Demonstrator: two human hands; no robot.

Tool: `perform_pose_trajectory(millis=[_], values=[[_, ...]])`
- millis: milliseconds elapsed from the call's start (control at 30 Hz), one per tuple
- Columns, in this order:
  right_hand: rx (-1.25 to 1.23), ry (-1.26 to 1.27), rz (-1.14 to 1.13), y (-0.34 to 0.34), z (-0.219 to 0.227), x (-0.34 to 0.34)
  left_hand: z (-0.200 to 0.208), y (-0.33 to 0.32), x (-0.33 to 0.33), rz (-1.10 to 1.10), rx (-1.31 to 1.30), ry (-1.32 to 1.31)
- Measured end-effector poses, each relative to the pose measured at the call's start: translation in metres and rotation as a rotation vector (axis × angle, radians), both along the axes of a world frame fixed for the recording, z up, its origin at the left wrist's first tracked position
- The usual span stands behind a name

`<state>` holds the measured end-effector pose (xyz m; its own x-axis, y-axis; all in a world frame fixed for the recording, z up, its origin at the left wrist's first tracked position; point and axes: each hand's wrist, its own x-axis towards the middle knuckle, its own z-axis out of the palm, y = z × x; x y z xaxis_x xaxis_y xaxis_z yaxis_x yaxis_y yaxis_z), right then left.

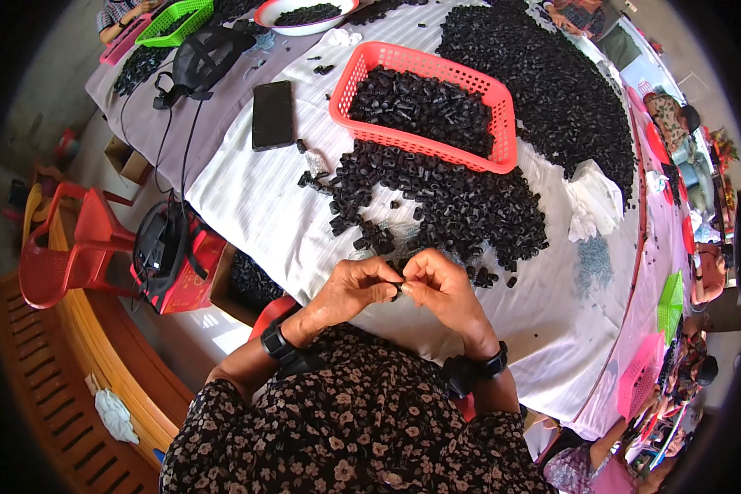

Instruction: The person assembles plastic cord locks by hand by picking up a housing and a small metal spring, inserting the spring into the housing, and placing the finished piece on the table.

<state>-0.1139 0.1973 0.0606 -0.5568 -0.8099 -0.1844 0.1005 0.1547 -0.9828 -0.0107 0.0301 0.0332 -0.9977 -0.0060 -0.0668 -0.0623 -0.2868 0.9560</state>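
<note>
My left hand (350, 288) and my right hand (443, 292) meet at the table's near edge, thumbs and forefingers pinched together. Between the fingertips is a small black plastic piece (399, 287), mostly covered by the fingers, which both hands grip. Just beyond my hands spreads a loose pile of small black plastic pieces (461, 206), with clear bits (403, 235) scattered at its near side. Behind that pile stands a red perforated basket (504, 123) filled with the same kind of pieces.
A black phone (272, 115) lies left of the basket. A larger black heap (543, 90) covers the far right, near a crumpled white plastic bag (594, 202) and pale bluish bits (593, 265). A red chair (78, 247) stands at left. Other people sit around the table.
</note>
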Motion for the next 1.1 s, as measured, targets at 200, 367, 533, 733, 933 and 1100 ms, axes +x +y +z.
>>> perform_pose_trajectory(millis=[200,367,533,733,933,1100], values=[[0.038,0.42,-0.08,0.0,0.018,0.012,0.002,0.0,-0.005,0.009,0.023,-0.014],[0.019,0.663,-0.057,-0.007,0.024,0.013,0.003,-0.003,-0.007,-0.003,-0.026,-0.01],[0.006,0.77,-0.032,-0.02,0.027,0.008,0.004,-0.004,-0.007,0.072,-0.056,0.027],[0.121,0.299,0.017,-0.032,0.01,-0.019,-0.006,-0.017,-0.004,0.097,0.106,0.044],[0.1,1.027,-0.146,-0.063,-0.005,-0.043,-0.009,-0.02,-0.001,0.126,0.193,0.021],[0.331,1.282,-0.047,-0.083,-0.031,-0.054,-0.004,-0.02,-0.002,0.115,0.24,0.045]])
